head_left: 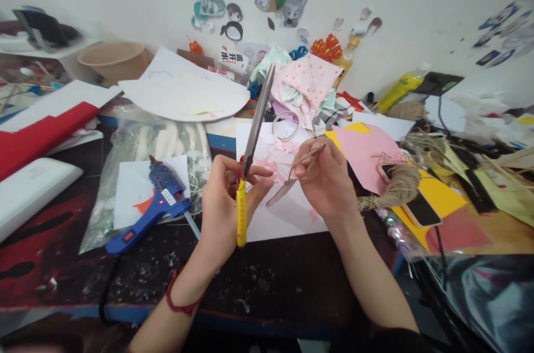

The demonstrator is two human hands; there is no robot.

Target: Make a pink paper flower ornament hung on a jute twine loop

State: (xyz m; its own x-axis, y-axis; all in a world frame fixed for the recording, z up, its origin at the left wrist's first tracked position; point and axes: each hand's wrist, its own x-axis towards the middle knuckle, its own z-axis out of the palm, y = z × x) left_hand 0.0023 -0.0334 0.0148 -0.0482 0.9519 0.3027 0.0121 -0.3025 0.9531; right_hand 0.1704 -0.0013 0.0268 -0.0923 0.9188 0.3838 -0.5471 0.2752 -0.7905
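Observation:
Scissors with yellow handles are in my left hand, their blades pointing up and away. The thumb and a finger of that hand reach toward the right. My right hand pinches a thin, pale pinkish-brown cut piece whose lower end hangs toward the left hand. A small gap separates the left fingertips from this piece. Beneath both hands lies a white paper sheet with pink scraps scattered on it.
A blue glue gun rests on white paper over a plastic bag at the left. Twine, a phone and coloured paper lie at the right. Behind are crumpled fabric and a large white board.

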